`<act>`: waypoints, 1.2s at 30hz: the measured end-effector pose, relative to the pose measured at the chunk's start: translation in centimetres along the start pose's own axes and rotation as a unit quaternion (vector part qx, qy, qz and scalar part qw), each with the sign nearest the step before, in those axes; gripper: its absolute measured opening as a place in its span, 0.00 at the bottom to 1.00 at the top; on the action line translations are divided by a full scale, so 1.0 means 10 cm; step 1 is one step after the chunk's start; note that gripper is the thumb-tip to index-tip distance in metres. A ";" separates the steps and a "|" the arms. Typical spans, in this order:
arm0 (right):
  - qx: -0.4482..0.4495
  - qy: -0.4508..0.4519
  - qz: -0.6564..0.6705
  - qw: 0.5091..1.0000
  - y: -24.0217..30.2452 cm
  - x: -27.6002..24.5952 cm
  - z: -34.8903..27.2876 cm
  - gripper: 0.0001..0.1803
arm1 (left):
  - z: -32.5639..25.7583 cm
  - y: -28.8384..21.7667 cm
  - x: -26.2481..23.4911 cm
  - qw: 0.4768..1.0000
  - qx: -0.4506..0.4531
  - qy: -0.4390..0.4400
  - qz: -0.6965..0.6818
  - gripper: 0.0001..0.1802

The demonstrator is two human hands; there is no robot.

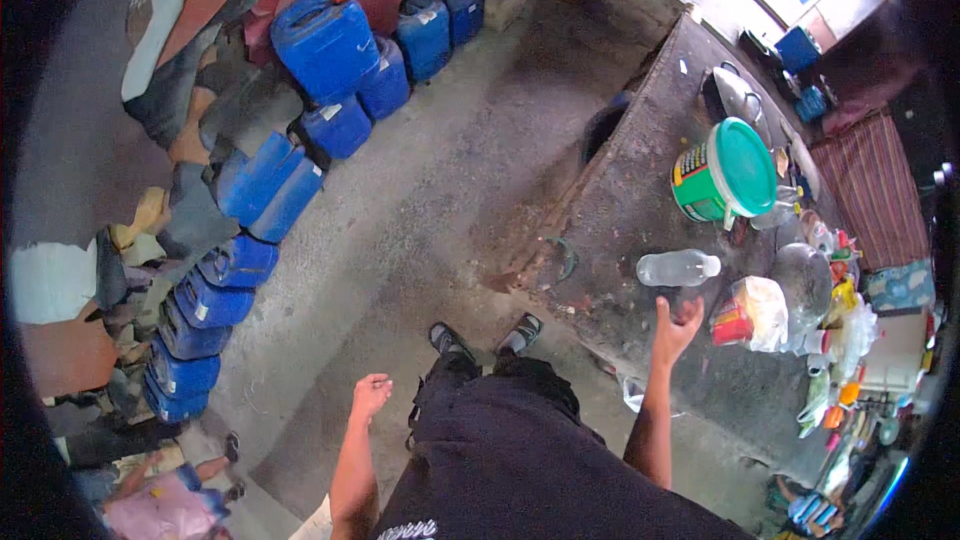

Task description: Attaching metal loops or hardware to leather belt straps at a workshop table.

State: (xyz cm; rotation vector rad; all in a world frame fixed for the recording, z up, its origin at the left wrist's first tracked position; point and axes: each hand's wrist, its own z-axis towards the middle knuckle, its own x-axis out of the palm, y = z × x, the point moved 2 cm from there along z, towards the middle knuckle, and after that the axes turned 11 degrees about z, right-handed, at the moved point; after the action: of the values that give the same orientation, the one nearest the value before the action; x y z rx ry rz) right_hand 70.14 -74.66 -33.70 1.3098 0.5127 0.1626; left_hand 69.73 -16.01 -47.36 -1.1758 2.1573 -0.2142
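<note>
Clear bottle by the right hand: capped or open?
Capped. The bottle shows a white cap on its neck, just beyond the right hand.

On the dark, flat worktop [620,215] to your right, 1 clear cylindrical plastic bottle [672,268] lies just beyond your right hand [678,327]. A red-and-white bulging plastic packet [745,316] sits right of that hand; a green round plastic bucket [705,180] rests farther ahead. Across the grey concrete floor [420,180], past your left hand [373,395], boxy blue plastic jerrycans [325,45] line the left.
</note>
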 end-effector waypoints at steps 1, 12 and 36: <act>0.029 -0.046 -0.058 0.997 -0.06 0.03 -0.14 0.38 | 0.05 0.12 0.00 1.000 -0.006 0.001 -0.005 0.19; 0.003 0.199 -0.195 0.960 0.02 1.39 -0.51 0.25 | 0.59 0.73 -0.10 0.970 -0.079 0.014 -0.230 0.15; 0.307 0.120 0.317 0.889 0.38 2.36 0.63 0.11 | 2.52 -1.09 -0.83 0.961 -0.044 0.057 -0.267 0.10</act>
State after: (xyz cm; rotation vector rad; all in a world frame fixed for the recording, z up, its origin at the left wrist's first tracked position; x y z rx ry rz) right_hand 94.28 -69.81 -35.40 2.0727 0.3297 0.7629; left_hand 96.01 -11.59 -58.05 -1.8237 1.9142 -0.4300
